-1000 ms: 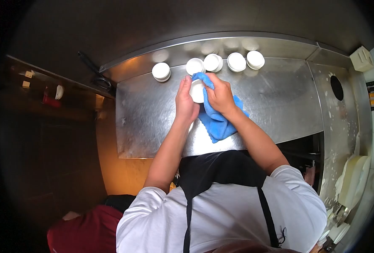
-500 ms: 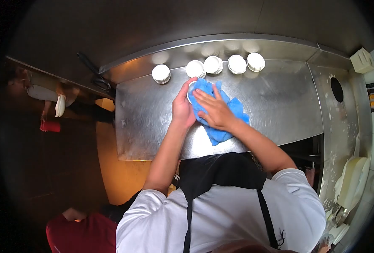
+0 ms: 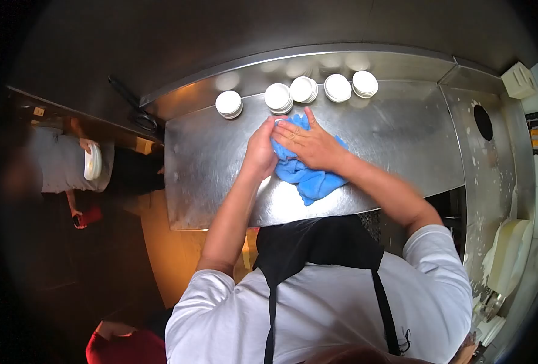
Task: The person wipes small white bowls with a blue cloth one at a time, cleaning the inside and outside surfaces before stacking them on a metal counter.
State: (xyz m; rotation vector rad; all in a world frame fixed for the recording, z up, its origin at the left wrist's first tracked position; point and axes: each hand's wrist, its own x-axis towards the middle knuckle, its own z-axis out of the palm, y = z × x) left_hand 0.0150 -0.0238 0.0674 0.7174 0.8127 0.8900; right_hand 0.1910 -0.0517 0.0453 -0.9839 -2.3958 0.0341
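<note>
My left hand (image 3: 260,150) is closed on the side of a small white dish (image 3: 280,119), with only a sliver of its rim showing. Over the dish lies a blue cloth (image 3: 310,183), pressed down by the flattened fingers of my right hand (image 3: 310,143). The cloth's loose end hangs down onto the steel counter (image 3: 402,145). Just beyond my hands, stacks of small white dishes (image 3: 279,98) stand in a row along the back of the counter. The inside of the dish I hold is hidden by cloth and fingers.
To the right is a wet steel sink section with a dark round hole (image 3: 482,122). A black-handled object (image 3: 136,109) rests at the left ledge. At left, a person (image 3: 68,158) carries white plates (image 3: 91,161) and something red. Another person's red sleeve (image 3: 126,347) shows lower left.
My right hand has shifted slightly over the cloth, and the cloth is bunched closer to my hands. The person at left has come further into view, now showing white plates.
</note>
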